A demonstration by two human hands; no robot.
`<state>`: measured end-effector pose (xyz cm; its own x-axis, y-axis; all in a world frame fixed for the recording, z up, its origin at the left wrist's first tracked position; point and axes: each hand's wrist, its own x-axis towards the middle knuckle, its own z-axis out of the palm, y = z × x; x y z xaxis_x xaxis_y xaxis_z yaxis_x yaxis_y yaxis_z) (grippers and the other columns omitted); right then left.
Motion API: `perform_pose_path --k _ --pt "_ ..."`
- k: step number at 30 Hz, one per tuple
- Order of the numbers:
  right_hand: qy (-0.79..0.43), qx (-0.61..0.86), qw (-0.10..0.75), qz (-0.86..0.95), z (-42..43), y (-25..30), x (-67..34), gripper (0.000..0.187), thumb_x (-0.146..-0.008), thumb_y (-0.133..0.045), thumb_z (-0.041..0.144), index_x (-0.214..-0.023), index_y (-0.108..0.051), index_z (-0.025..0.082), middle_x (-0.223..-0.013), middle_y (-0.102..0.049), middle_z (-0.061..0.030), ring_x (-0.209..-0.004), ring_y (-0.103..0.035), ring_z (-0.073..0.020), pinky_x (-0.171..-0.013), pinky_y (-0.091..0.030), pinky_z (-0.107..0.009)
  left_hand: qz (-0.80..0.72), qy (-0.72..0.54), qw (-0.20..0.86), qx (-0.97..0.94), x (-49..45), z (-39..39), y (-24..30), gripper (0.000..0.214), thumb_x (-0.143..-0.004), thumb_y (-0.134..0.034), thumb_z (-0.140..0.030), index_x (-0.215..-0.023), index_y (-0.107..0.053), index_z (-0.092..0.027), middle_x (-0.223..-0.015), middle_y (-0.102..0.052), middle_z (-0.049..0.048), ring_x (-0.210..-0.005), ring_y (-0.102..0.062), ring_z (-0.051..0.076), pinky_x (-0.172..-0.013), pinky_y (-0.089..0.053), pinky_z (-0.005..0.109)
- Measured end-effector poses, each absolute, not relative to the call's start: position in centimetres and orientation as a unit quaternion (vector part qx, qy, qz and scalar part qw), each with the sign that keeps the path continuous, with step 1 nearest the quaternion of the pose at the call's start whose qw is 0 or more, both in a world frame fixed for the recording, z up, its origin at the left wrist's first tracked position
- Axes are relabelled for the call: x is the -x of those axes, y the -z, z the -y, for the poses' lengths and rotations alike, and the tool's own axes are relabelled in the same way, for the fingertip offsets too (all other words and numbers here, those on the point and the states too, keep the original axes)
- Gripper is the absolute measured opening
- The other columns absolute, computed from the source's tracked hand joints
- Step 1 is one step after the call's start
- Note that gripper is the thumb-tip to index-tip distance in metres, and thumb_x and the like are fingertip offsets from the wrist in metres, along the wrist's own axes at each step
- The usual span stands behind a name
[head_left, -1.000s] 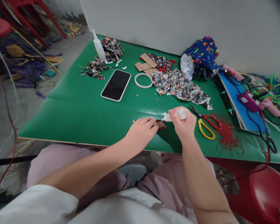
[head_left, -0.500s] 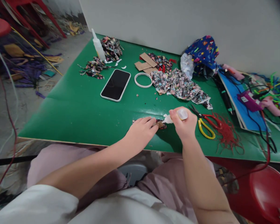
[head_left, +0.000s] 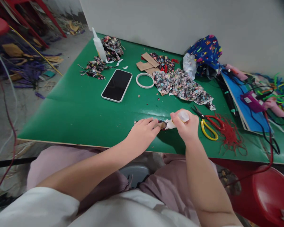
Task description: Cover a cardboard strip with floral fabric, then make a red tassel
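My right hand (head_left: 188, 126) is wrapped around a white glue bottle (head_left: 183, 116), tipped so that its nozzle points down and left. The nozzle end meets the right end of a small dark floral fabric strip (head_left: 164, 122), on which a bit of brown card (head_left: 161, 125) lies. With fingers close together, my left hand (head_left: 143, 133) grips the strip and holds it against the green tabletop (head_left: 85, 116). Most of the strip is hidden under those fingers. Scissors (head_left: 209, 126) with a red and a yellow handle lie spread just right of my right hand.
Beyond my hands lie a phone (head_left: 117, 85), a white ring (head_left: 145, 81), floral cloth (head_left: 182, 85) and brown card strips (head_left: 148, 64). A second glue bottle (head_left: 99, 48) stands back left. Red threads (head_left: 232, 135) and a blue folder (head_left: 246, 110) are at right.
The glue bottle's nozzle has shifted slightly left and down along the fabric strip, with my right hand following. My left hand stays in place.
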<state>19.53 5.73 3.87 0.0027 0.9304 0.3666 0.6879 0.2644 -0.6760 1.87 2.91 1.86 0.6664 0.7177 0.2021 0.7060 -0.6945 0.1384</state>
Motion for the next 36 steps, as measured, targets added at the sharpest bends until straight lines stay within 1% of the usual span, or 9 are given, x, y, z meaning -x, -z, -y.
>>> perform_pose_path --k 8,15,21,28,36 --pt "-0.145 0.584 0.394 0.695 -5.71 -3.86 -19.42 0.033 -0.074 -0.056 0.043 -0.054 -0.05 0.018 -0.047 -0.045 0.0047 -0.044 -0.039 -0.0076 -0.048 -0.033 -0.023 -0.394 -0.115 0.029 -0.912 -1.93 -2.9 -2.0 0.028 -0.088 -0.04 -0.016 -0.112 -0.056 -0.013 -0.121 -0.056 0.0103 -0.114 -0.05 0.024 -0.09 -0.044 0.038" --pt "-0.127 0.598 0.42 0.671 -5.9 -3.72 -19.22 0.028 -0.072 -0.058 0.043 -0.06 -0.055 0.018 -0.054 -0.055 0.0026 -0.049 -0.048 -0.0098 -0.052 -0.038 -0.024 -0.395 -0.11 0.02 -0.912 -1.96 -2.96 -1.99 0.027 -0.088 -0.042 -0.017 -0.111 -0.056 -0.013 -0.12 -0.057 0.0101 -0.112 -0.051 0.023 -0.089 -0.044 0.037" --pt "-0.122 0.6 0.425 0.666 -6.09 -3.54 -19.26 0.026 -0.072 -0.058 0.044 -0.065 -0.058 0.019 -0.059 -0.06 0.0014 -0.053 -0.052 -0.0114 -0.056 -0.041 -0.025 -0.397 -0.106 0.02 -0.911 -2.02 -2.93 -2.06 0.027 -0.088 -0.042 -0.017 -0.11 -0.057 -0.012 -0.121 -0.056 0.0101 -0.112 -0.051 0.023 -0.09 -0.044 0.037" --pt "-0.122 0.604 0.408 0.673 -6.09 -3.61 -19.25 0.028 -0.072 -0.057 0.044 -0.062 -0.055 0.019 -0.056 -0.058 0.0019 -0.051 -0.05 -0.011 -0.055 -0.04 -0.024 -0.397 -0.116 0.017 -0.91 -1.99 -2.91 -1.93 0.026 -0.088 -0.043 -0.017 -0.108 -0.057 -0.013 -0.119 -0.057 0.0101 -0.11 -0.052 0.023 -0.089 -0.045 0.037" --pt "-0.123 0.585 0.389 0.701 -5.76 -4.11 -19.28 0.027 -0.073 -0.057 0.039 -0.057 -0.052 0.018 -0.052 -0.054 0.0032 -0.048 -0.046 -0.0091 -0.052 -0.038 -0.023 -0.395 -0.119 0.027 -0.911 -1.95 -2.94 -1.85 0.028 -0.088 -0.041 -0.016 -0.112 -0.056 -0.013 -0.12 -0.057 0.0103 -0.112 -0.051 0.023 -0.088 -0.045 0.038"
